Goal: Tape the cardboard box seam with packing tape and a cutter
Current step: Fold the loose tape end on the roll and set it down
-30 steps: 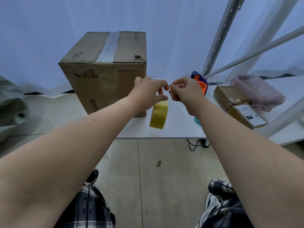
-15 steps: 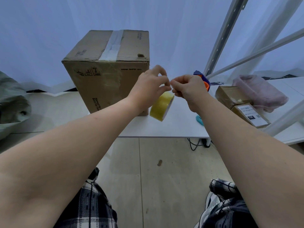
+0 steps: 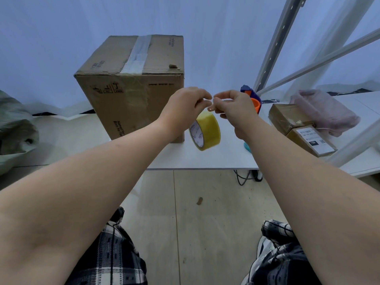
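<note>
A tall cardboard box stands on the white table, with a strip of clear tape along its top seam. In front of its right corner a yellow roll of packing tape hangs in the air, tilted. My left hand pinches the roll at its top. My right hand pinches the loose tape end right beside it, fingertips nearly touching. A blue and orange tape cutter sits on the table behind my right hand, partly hidden.
Two small brown parcels and a pink bundle lie at the right. White shelf posts rise behind them. A grey-green bag lies at the far left. A teal object peeks out under my right forearm.
The tape roll has turned, so its printed core side now faces me. Both hands stay pinched together above it and have shifted slightly.
</note>
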{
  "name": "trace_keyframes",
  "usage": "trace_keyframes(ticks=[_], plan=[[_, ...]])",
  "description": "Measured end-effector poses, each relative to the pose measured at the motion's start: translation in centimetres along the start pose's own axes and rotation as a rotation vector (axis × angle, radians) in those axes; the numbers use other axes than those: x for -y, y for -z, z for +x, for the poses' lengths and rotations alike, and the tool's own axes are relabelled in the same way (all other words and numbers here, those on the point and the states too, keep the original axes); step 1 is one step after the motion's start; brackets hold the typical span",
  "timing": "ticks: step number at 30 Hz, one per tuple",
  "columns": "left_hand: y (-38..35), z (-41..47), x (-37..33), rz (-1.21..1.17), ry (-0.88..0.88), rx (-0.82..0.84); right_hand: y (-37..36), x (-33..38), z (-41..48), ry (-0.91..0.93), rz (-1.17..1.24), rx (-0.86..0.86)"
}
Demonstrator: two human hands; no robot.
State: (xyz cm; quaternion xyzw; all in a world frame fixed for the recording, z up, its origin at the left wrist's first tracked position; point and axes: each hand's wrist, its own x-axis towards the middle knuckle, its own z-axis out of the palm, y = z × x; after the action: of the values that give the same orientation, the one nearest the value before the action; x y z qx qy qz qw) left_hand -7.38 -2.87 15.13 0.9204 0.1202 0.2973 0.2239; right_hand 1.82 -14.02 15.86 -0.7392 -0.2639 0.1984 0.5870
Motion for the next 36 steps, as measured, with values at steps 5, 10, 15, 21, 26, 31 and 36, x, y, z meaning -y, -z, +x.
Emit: trace_keyframes(ticks=[5, 10, 15, 21, 26, 31, 36], plan=[[0.2, 0.2, 0.9, 0.002, 0.066, -0.010, -0.1, 0.1, 0.2, 0.000, 0.005, 0.072], [0.2, 0.1, 1.5, 0.019, 0.065, 0.005, -0.4, -0.2, 0.2, 0.107, -0.108, 0.126], [0.3, 0.2, 1.4, -0.056, 0.125, 0.051, -0.6, -0.3, 0.3, 0.117, -0.154, 0.108], [0.6, 0.3, 1.1, -0.229, 0.178, 0.065, -0.6, 0.0, 0.1, 0.067, -0.082, 0.087], [0.4, 0.4, 0.9, -0.306, 0.197, 0.048, -0.7, 0.2, 0.0, 0.058, -0.021, 0.033], [0.4, 0.2, 1.0, -0.207, 0.138, 0.108, -0.6, 0.3, 0.1, 0.040, -0.013, -0.006], [0.2, 0.1, 0.6, -0.134, 0.104, 0.086, -0.5, 0.4, 0.3, 0.007, 0.022, -0.050]])
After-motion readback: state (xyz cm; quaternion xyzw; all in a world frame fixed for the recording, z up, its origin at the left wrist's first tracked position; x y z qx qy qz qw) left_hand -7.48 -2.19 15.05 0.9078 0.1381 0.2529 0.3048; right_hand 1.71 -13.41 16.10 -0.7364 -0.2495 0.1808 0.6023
